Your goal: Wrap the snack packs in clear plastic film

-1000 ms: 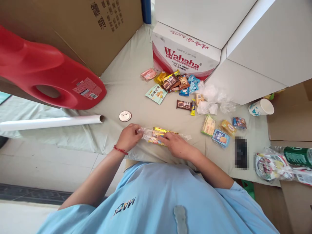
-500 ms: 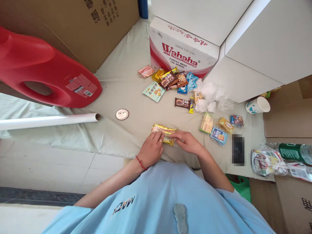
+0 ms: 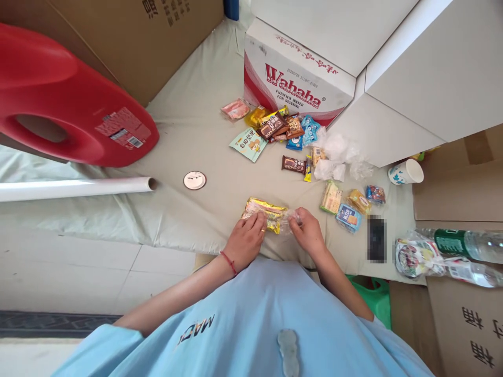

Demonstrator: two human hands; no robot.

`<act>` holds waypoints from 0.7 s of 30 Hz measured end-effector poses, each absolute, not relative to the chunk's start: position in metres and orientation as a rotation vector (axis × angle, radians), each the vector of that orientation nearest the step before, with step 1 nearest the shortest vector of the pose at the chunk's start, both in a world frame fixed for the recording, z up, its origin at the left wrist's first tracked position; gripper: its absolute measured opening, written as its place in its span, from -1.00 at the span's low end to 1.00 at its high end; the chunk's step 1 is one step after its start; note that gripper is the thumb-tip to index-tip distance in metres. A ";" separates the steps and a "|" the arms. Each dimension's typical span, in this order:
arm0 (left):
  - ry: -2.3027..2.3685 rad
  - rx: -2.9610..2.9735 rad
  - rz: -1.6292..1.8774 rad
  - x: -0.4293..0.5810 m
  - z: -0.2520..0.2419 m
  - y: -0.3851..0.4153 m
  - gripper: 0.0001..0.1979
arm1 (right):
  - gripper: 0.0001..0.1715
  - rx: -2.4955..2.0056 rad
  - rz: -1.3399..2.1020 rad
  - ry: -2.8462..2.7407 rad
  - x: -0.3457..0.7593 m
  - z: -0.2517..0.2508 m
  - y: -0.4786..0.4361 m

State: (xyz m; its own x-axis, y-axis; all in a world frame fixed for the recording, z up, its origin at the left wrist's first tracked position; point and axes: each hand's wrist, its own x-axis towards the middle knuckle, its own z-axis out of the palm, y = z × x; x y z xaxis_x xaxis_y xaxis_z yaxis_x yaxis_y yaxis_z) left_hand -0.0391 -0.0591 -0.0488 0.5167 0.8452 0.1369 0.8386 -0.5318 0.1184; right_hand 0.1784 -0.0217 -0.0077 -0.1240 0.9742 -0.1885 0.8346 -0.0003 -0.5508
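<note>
In front of me lie yellow snack packets (image 3: 257,204), bundled together in clear plastic. My left hand (image 3: 245,235) is laid over their near edge, its fingers bent together and holding them against the cloth; its thumb is hidden. To the right, my right hand (image 3: 306,228) pinches the loose end of the clear plastic bag (image 3: 288,215) between thumb and fingers. A round pin badge (image 3: 195,180) rests back side up, left of the packets. Beyond them are a brown cocoa biscuit packet (image 3: 293,163) and a green nut pouch (image 3: 248,144).
A red jug (image 3: 78,104) and a white tube (image 3: 78,188) occupy the left. At the back stands a Wahaha carton (image 3: 294,78), with mixed snacks before it. Crumpled clear plastic (image 3: 341,146), a paper cup (image 3: 406,172) and a bottle (image 3: 467,243) are to the right.
My right hand has moved slightly right off the packets and now pinches the bag's end, drawing the plastic out. My left hand stays on the packets. The view has shifted a little.
</note>
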 end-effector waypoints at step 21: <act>1.916 1.462 0.710 -0.093 -0.045 -0.043 -0.65 | -0.67 -1.764 0.461 -2.730 0.083 -0.028 -0.007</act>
State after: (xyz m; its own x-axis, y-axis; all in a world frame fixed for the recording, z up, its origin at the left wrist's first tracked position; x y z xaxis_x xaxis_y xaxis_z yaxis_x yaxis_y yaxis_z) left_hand -0.0931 -0.0428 -0.0450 -0.1962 0.9689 -0.1508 0.6364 0.2428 0.7322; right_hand 0.0833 -0.0066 -0.0278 -0.4153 0.8695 -0.2673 0.9091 0.3861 -0.1565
